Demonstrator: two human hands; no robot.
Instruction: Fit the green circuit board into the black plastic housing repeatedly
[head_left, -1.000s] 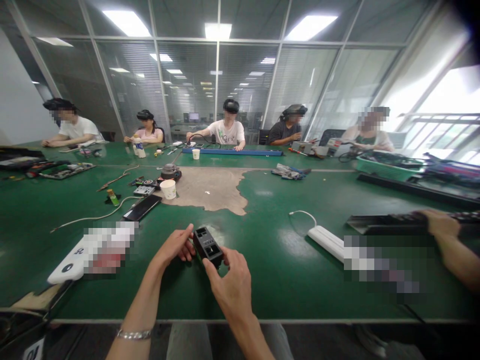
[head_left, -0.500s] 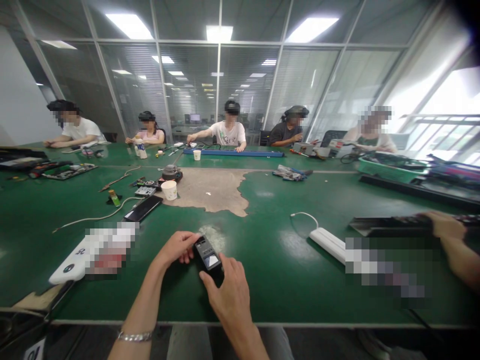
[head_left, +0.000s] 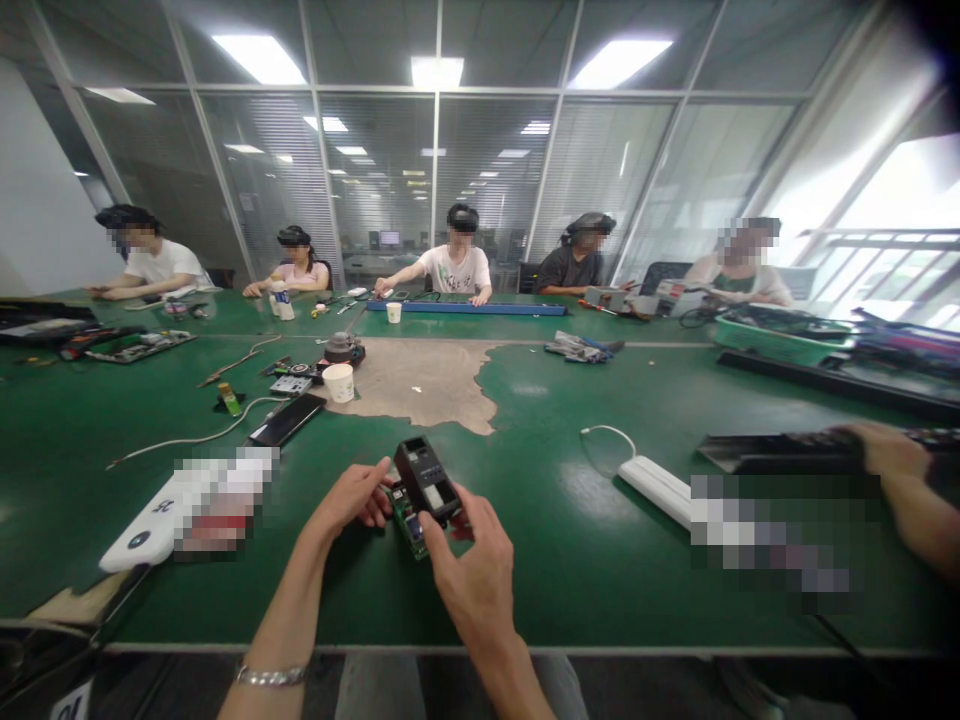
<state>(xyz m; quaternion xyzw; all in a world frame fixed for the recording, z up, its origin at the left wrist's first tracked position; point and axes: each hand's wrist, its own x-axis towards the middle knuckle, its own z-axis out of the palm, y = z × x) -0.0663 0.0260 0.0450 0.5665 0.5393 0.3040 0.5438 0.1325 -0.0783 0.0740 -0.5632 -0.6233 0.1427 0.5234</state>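
My right hand grips a black plastic housing cover with rectangular cut-outs, thumb on the near side and fingers round its right edge. The cover is tilted and raised apart from a green circuit board under it. A small display-like part shows on the board, partly hidden by the cover and my thumb. At the board's upper left edge, my left hand is closed with curled fingers, seeming to hold it; the contact is partly covered.
A black phone, a paper cup and a white power bank-like device lie left. A white bar-shaped device with a short cable lies right. A co-worker's hand rests near a black strip. Several people sit across the table.
The black cover has come up off the device in my right hand, baring the green circuit board. My right hand has shifted slightly right; my left hand is almost still.
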